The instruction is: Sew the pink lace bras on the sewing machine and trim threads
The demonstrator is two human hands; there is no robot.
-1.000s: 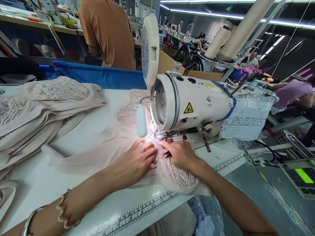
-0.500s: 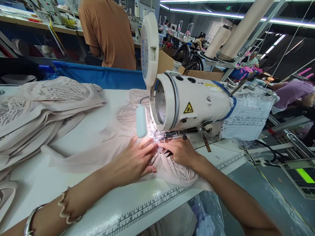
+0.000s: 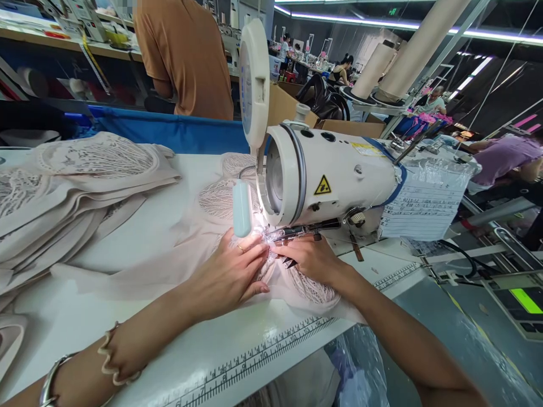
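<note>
A pale pink garment piece with lace cups [image 3: 311,285] lies under the sewing head of a white sewing machine [image 3: 331,172]. My left hand [image 3: 235,268] rests on the cloth left of the lit needle area, its fingers stretched out flat and its thumb apart. On the right, my right hand [image 3: 311,257] is curled, its index finger touching the cloth close to the needle. Dark pointed tips of thread snips [image 3: 290,262] poke out beneath its fingers; the rest is hidden by the palm. The needle itself is lost in the glare of a small lamp [image 3: 242,209].
A stack of similar lace pieces [image 3: 97,164] lies on the left of the white table [image 3: 254,333], which has a printed ruler along its front edge. A handwritten sheet [image 3: 424,198] hangs at the machine's right. A person in a brown shirt [image 3: 184,56] is beyond the blue cloth.
The garment piece has slid a little to the left and away from me under the machine. Both hands stay near the needle, the left shifted very slightly left.
</note>
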